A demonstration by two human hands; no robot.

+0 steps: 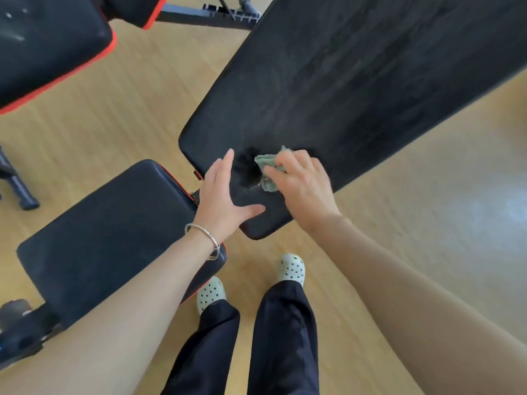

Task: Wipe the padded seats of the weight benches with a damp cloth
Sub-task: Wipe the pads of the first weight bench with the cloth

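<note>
Wood floor [114,124], 2 benches [99,246]; right grip [302,186] clutches 1 cloth [268,162] on pad [342,81], left grip [225,195] spread flat.

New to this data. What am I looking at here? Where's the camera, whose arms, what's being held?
No machine here: one picture from a wide-angle camera worn on a person's head, looking down, so the arms entering from below are the wearer's own. The right hand grips a small greenish cloth against the long black bench pad. The left hand, a bracelet on its wrist, lies with straight fingers on that pad's near end and holds nothing. A shorter seat pad sits lower left; a second red-trimmed bench shows upper left. Below are the wearer's perforated shoes on a wooden floor.
</note>
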